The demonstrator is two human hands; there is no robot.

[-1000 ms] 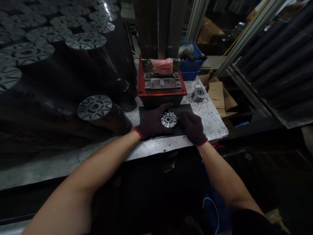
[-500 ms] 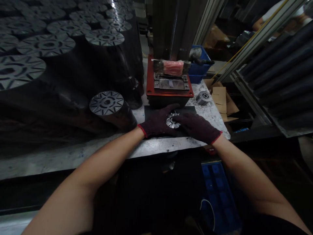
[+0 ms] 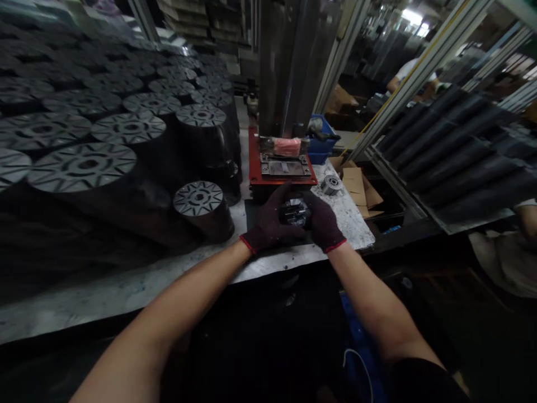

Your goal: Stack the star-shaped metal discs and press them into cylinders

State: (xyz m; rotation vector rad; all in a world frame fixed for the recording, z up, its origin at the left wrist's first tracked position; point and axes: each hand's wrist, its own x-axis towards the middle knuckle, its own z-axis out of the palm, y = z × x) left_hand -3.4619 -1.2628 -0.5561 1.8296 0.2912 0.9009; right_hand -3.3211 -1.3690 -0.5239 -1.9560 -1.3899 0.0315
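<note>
Between my gloved hands, over a dark mat [image 3: 250, 211] on the worktable, is a slotted metal core [image 3: 295, 212], a short ribbed cylinder whose shiny side faces me. My left hand [image 3: 271, 219], in a dark maroon glove, wraps its left side with the thumb toward me. On the opposite side my right hand [image 3: 324, 221], gloved alike, curls its fingers round the core. The fingertips are partly hidden. Just beyond my hands stands a red-based press fixture [image 3: 253, 162] with a metal plate [image 3: 285, 168] and a pink-wrapped block [image 3: 287, 147].
Another slotted core [image 3: 331, 184] lies right of the fixture. On the left stand many stacked dark cylinders [image 3: 84, 165], one shorter cylinder [image 3: 200, 198] nearest me. Behind are a blue bin [image 3: 319, 148] and cardboard [image 3: 356, 187]. A co-worker [image 3: 413, 73] is beyond the frame posts.
The core has been tipped, its slotted end face no longer toward me and its ribbed side showing. My right hand has moved from its top round to its right side. The view has shifted upward.
</note>
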